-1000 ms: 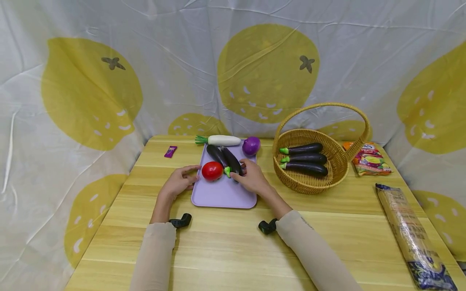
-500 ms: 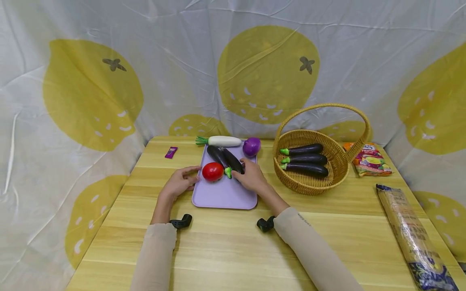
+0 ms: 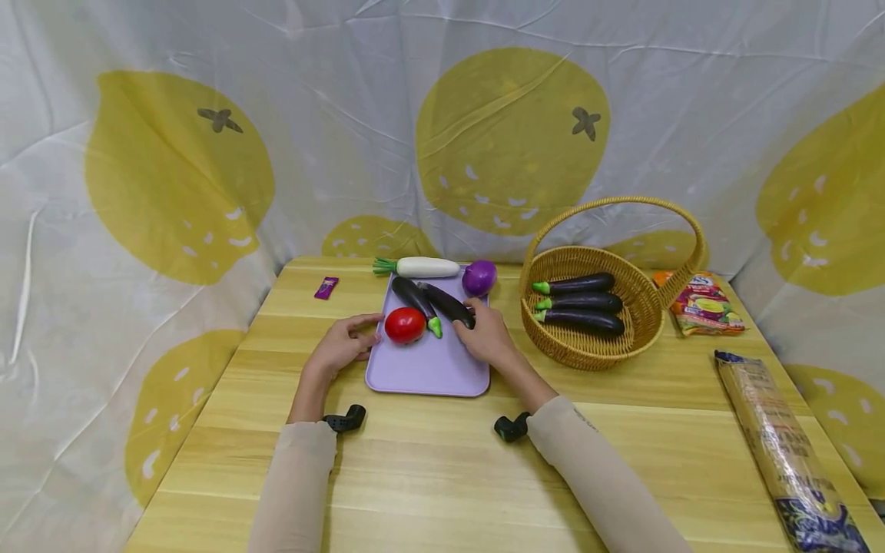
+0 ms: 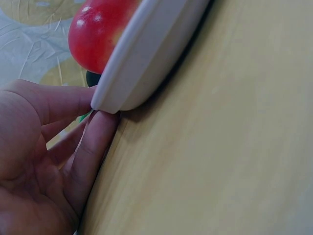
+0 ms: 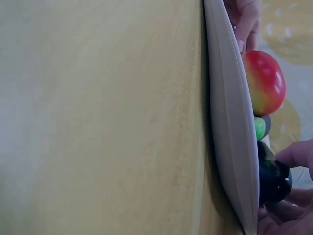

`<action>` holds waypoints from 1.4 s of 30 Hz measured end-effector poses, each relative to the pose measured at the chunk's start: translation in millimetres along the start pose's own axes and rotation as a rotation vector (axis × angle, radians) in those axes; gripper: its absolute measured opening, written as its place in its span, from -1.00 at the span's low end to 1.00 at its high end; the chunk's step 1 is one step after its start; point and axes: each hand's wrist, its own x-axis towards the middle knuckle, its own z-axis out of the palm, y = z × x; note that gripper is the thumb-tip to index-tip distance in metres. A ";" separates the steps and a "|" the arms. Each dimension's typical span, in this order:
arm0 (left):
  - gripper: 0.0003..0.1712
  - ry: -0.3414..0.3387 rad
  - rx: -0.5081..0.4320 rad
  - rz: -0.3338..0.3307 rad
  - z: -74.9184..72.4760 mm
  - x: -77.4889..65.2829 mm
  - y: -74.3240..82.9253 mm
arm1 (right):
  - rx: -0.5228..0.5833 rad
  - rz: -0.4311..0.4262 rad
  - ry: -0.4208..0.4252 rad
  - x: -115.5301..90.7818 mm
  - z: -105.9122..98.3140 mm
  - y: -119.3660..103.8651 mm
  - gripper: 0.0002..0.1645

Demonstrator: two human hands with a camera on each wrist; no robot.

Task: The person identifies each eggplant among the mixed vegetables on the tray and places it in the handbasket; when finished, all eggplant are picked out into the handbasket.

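Note:
On a pale purple tray (image 3: 427,376) lie a red tomato (image 3: 405,326) and two dark eggplants. The left eggplant (image 3: 412,293) points its green stem toward the front. My right hand (image 3: 487,334) grips the near end of the other eggplant (image 3: 445,302), thumb on one side and fingers on the other; its far end touches the first one. At the tray's left rim, my left hand (image 3: 340,346) pinches the edge between thumb and fingers, beside the tomato. The right wrist view shows the held eggplant's dark rounded end (image 5: 275,181) just inside the rim.
A white radish (image 3: 427,267) and a purple onion (image 3: 479,278) lie at the tray's far edge. Right of it stands a wicker basket (image 3: 574,357) with three eggplants. Beyond are a colourful snack bag (image 3: 705,306) and a long noodle packet (image 3: 781,445). A small purple packet (image 3: 326,288) lies left.
The near end of the gripped eggplant has swung to the right, away from the other eggplant's stem. My right hand has shifted slightly right with it. My left hand stays at the rim.

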 end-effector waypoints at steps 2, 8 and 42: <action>-0.46 0.004 0.006 -0.004 -0.3 0.9 -0.6 | 0.011 0.001 0.009 -1.4 -1.8 0.3 -0.37; -0.46 0.012 0.017 -0.014 -0.9 1.6 -1.2 | 0.014 -0.014 0.036 -4.6 -9.4 -0.7 -0.37; -0.45 0.011 0.025 -0.015 0.7 -1.9 2.8 | -0.067 -0.190 0.034 -65.1 -144.7 25.9 -0.44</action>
